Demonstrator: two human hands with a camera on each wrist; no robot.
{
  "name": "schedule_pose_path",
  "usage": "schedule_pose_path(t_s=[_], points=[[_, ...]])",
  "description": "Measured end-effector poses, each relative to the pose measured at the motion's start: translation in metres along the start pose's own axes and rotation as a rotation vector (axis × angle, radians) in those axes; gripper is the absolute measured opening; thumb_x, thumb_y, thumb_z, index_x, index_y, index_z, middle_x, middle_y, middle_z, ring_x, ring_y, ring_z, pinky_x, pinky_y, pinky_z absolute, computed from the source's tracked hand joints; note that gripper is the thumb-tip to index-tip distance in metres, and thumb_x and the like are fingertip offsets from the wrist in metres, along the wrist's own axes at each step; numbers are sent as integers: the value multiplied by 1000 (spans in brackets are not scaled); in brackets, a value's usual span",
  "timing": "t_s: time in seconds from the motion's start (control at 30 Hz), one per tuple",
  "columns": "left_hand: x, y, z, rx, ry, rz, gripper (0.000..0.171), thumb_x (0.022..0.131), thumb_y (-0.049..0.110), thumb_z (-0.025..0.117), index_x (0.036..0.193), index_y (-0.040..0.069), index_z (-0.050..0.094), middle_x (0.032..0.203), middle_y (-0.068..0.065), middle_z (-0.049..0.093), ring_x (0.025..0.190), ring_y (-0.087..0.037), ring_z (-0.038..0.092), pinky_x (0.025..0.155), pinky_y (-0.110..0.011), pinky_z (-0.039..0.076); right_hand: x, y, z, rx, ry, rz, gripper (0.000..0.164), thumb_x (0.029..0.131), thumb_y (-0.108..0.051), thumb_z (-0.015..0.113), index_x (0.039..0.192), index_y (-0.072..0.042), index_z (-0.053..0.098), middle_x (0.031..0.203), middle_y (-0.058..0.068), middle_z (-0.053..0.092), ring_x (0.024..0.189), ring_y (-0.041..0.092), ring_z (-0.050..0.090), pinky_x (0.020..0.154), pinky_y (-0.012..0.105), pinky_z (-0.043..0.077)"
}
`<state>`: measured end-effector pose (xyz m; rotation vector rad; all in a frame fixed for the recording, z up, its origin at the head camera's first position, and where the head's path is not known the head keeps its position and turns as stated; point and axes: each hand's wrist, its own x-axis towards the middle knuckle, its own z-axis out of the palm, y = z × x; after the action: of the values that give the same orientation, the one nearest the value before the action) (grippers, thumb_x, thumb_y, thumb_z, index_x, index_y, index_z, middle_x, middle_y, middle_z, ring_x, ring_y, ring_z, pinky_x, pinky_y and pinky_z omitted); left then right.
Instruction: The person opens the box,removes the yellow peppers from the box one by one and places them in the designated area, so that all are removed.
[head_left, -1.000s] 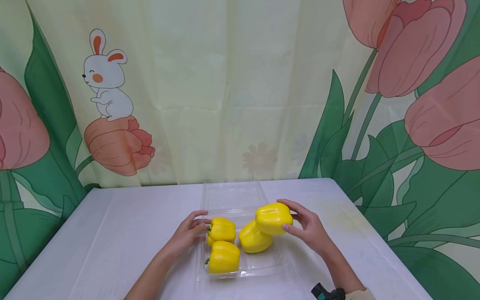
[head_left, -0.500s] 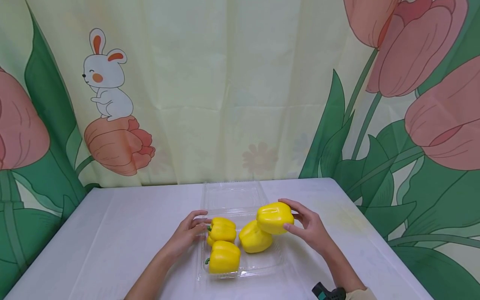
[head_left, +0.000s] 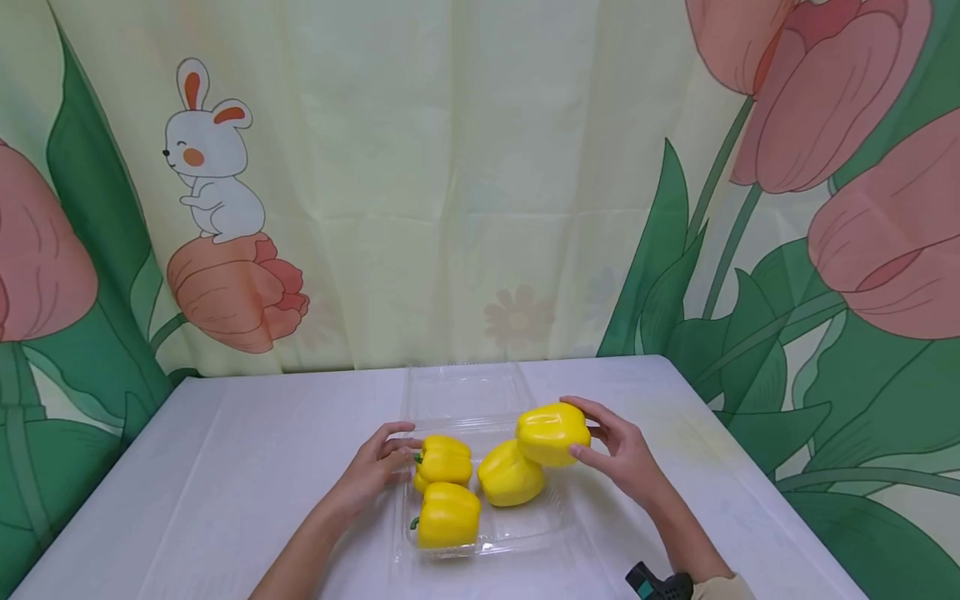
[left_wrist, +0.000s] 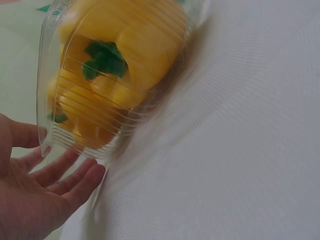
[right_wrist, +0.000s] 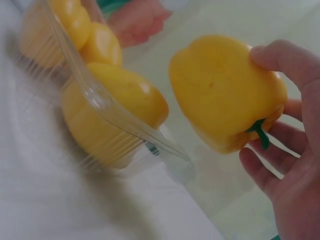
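A yellow bell pepper with a green stem is held up by my right hand, thumb on one side and fingers on the other. In the right wrist view this bell pepper is apart from the clear plastic container. My left hand touches the left side of the container. Seen from the left wrist, that hand has its fingers loosely spread against the ribbed end wall. Several yellow peppers lie in the container, including a front-left pepper, a back-left pepper and a right pepper.
The container's clear lid lies folded back behind it. A white cloth covers the table. Behind hangs a curtain printed with tulips and a rabbit. A dark device is at my right wrist.
My right hand, with the bell pepper, has shifted slightly to the right and up. The left hand and the peppers in the container have stayed in place.
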<state>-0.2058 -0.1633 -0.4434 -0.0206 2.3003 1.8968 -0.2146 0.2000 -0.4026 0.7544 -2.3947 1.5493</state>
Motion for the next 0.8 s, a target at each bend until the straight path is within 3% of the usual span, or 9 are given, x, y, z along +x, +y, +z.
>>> schedule_pose_path(t_s=[0.8], points=[[1, -1, 1, 9, 7, 4, 37, 99, 18, 52, 136, 18, 46, 126, -4, 64, 109, -19, 61, 92, -39, 55, 1, 7, -2, -30, 34, 0, 56, 87, -14, 71, 139, -12, 50, 141, 9, 54, 116, -3, 52, 94, 12, 47]])
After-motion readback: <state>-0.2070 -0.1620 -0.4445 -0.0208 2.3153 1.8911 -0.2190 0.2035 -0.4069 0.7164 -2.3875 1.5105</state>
